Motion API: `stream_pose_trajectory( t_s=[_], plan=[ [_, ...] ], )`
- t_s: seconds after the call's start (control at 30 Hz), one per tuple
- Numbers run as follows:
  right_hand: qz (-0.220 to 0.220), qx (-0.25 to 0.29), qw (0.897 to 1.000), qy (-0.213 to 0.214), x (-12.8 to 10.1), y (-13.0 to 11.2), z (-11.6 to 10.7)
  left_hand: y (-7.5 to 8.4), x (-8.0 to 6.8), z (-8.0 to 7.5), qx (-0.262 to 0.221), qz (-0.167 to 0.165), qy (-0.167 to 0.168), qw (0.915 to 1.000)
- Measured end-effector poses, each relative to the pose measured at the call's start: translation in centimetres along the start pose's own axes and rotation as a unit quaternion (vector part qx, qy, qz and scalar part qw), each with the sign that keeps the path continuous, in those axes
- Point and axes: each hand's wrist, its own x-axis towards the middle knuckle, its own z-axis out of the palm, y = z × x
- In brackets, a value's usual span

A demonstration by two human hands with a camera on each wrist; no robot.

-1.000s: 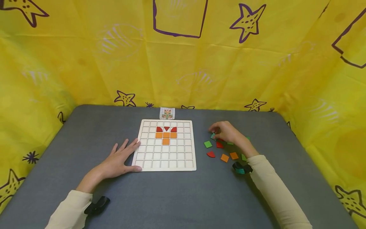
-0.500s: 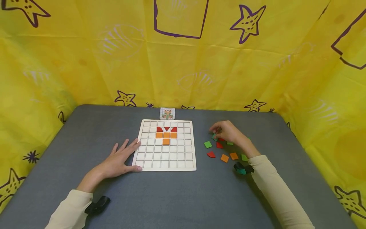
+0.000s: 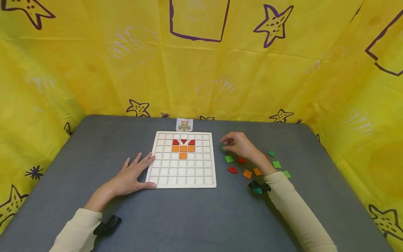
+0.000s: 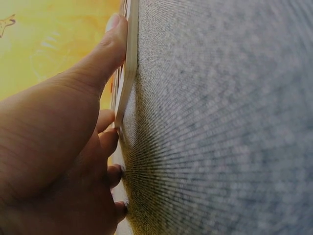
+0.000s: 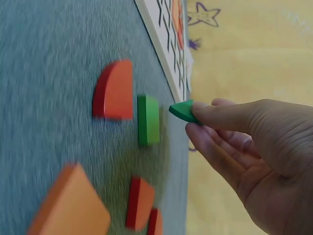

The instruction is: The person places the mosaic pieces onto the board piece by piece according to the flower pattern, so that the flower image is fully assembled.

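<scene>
The right hand (image 3: 240,144) has moved closer to the board (image 3: 182,171), together with the green piece (image 3: 223,148). In the head view, the left hand (image 3: 129,177) spreads its fingers against the board. In the left wrist view, its thumb rests on the edge. In the right wrist view, fingers pinch the green piece, near a light green tile (image 5: 149,120).

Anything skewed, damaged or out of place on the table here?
Nothing stands out. The red and orange tiles line up neatly on the board. The loose tiles beside it lie at mixed angles, which looks ordinary for a scatter. The right hand pinches a green piece. No visible damage.
</scene>
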Motion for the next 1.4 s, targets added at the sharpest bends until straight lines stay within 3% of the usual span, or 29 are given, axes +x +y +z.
stream_pose_trajectory(
  t_s=[1.07,1.4],
  plan=[
    [-0.032,0.065,0.997,0.006,4.2,-5.3,6.1,-0.3,0.1,0.1,0.002,0.002,0.0,1.0],
    [-0.023,0.063,0.997,-0.023,4.6,-6.5,7.7,-0.4,0.1,0.2,0.001,0.004,0.006,1.0]
  ],
)
